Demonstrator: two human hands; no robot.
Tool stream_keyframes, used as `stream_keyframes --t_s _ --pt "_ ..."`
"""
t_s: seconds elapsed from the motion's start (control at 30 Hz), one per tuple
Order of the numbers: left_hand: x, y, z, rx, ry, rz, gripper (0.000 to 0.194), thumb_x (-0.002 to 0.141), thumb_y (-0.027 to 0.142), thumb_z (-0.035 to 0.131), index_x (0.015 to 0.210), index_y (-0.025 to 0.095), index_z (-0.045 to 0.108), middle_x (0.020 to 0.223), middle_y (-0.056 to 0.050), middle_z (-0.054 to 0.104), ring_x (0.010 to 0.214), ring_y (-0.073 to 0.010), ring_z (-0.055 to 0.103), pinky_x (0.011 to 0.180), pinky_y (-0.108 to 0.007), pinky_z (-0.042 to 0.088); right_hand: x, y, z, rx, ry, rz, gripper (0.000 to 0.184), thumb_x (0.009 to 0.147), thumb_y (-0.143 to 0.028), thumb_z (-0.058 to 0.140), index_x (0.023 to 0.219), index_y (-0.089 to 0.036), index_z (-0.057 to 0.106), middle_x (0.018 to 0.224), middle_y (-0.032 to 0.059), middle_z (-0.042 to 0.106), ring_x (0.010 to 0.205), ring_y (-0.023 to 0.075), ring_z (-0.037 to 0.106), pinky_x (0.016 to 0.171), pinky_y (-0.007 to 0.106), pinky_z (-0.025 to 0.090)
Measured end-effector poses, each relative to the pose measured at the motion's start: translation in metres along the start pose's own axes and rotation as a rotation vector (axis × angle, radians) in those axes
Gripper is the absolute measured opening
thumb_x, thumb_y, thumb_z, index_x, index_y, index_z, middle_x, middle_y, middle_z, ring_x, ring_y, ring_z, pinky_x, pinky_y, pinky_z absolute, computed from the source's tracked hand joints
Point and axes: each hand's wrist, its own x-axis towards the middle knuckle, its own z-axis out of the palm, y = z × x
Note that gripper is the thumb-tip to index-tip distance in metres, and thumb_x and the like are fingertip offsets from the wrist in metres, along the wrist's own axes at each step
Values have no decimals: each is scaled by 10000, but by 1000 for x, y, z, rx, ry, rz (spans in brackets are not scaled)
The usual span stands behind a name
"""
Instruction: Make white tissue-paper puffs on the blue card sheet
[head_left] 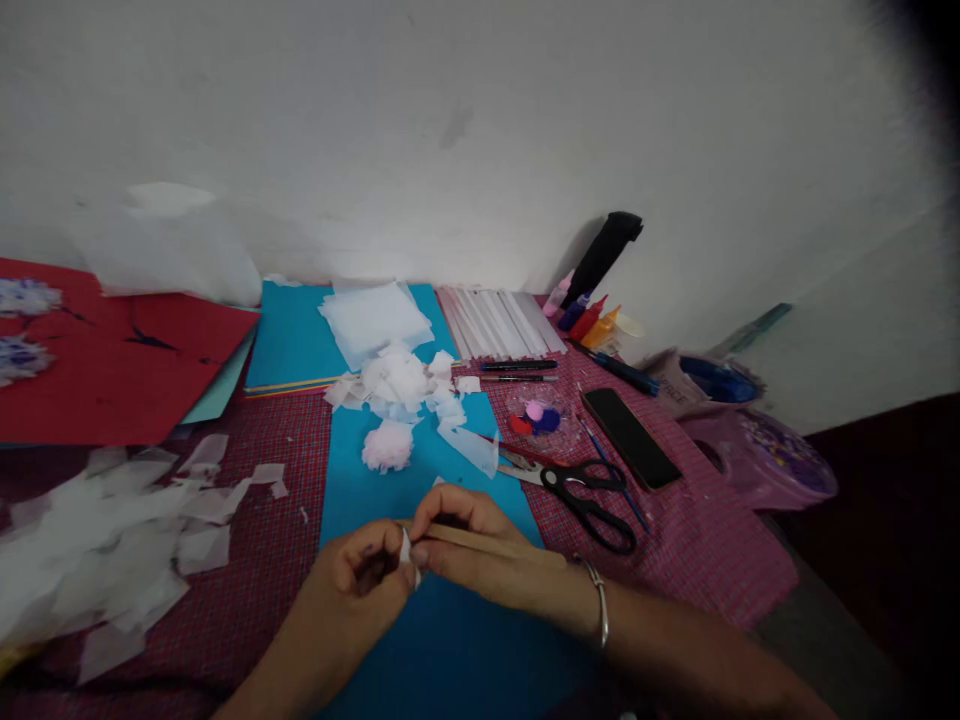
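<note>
Pinching a white paper scrap (406,549) above the near blue sheet (450,655), my left grip (356,575) is closed; my right grip (476,570) clamps a wooden stick (495,545) lengthwise towards the wrist, likely to steady its tip beside the scrap.

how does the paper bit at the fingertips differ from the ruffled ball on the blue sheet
The paper bit is a small sliver, while the ruffled ball is bulkier. The paper bit is held where the left hand and right hand meet; the ruffled ball rests on the blue sheet. Both are pale.
</note>
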Motion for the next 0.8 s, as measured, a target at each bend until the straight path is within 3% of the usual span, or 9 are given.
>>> stream_keyframes --t_s 0.27,0.6,0.8 --pt "1 -9 -4 -17 -11 -22 109 646 206 544 547 187 499 502 48 500 460 -100 462 454 -205 372 -1 -6 -1 43 -87 20 101 762 -182 610 824 -139 544 692 -30 526 620 72 474 581 211 362" --pt "-1 -7 -4 -85 -80 13 96 678 225 543 598 182 574 546 22 570 491 -120 538 495 -224 436 -1 -11 -5 81 -76 47 132 766 -199 603 843 -127 524 678 -16 540 627 82 501 608 233 377" --pt "3 -16 -1 -8 -16 -28 164 669 269 579 553 196 488 489 44 507 454 -110 482 462 -221 395 0 -10 -2 56 -72 29 73 765 -148 585 819 -134 538 663 -41 518 600 62 483 571 199 376"
